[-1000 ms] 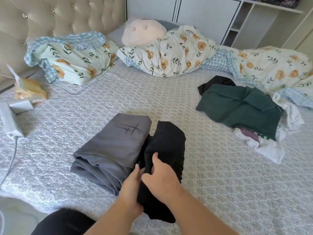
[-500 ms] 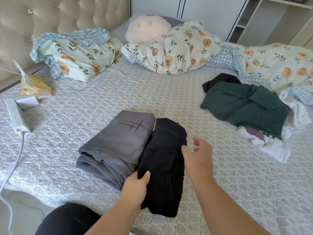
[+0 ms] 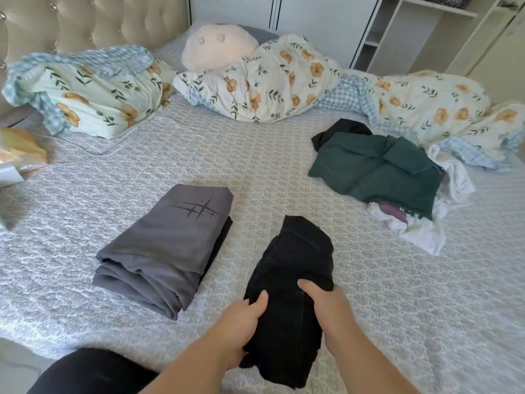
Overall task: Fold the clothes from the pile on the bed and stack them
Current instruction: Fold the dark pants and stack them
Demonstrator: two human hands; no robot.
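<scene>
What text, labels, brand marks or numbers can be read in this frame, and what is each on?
No words or numbers can be read.
Grey folded garment: a dark crossed-lines star-like mark, no letters.
White garment under the green garment: a purple and green print, mostly hidden, unreadable.
Black folded garment, held by both hands: nothing printed shows.

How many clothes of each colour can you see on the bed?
Grey: 1, the folded grey garment
Black: 2, the folded black garment in both hands, and the black garment in the pile
Green: 1, the green garment
White: 1, the white garment
Total: 5
</scene>
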